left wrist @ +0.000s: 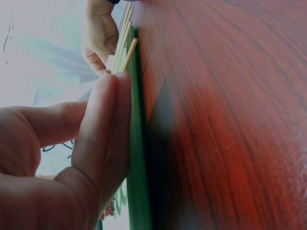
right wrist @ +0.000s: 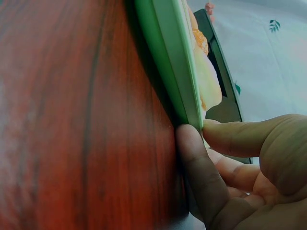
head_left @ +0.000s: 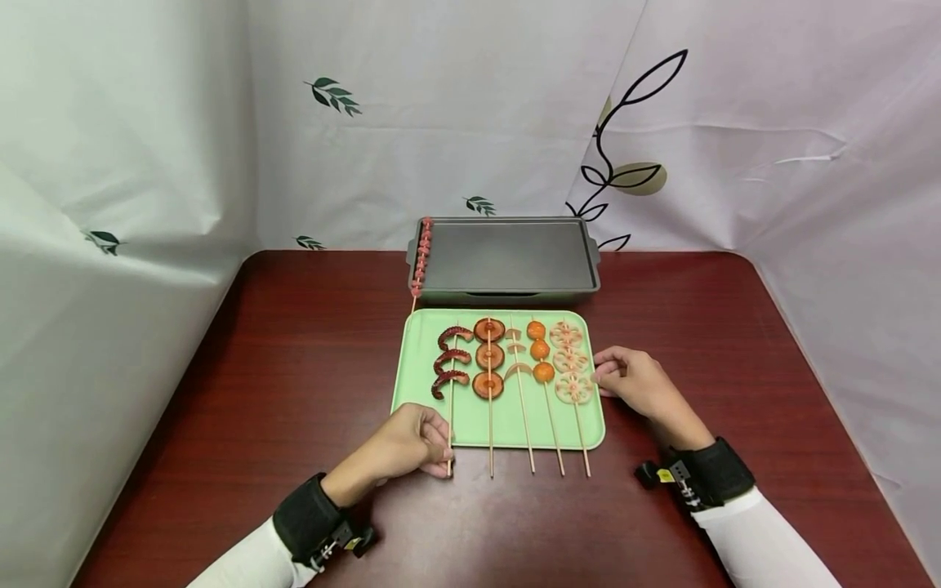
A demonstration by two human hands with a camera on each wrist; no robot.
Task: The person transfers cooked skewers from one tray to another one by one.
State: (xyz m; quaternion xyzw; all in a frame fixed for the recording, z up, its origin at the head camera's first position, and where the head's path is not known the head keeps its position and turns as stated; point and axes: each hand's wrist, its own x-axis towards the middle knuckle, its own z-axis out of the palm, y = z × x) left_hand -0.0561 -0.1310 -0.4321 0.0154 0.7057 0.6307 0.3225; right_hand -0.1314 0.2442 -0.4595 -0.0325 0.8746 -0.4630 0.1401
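The green tray (head_left: 507, 425) lay at the middle of the worktop (head_left: 220, 392), five skewers across it, sticks overhanging its near edge. The left hand (head_left: 408, 445) pinched the stick end of the octopus skewer (head_left: 450, 384), probably to lift it. The right hand (head_left: 635, 382) clasped the tray's right rim, likely steadying it.

Left grip (head_left: 408, 441) fingers curled, pinching closed; right grip (head_left: 634, 380) fingers loosely bent, thumb forward; both wrists low.
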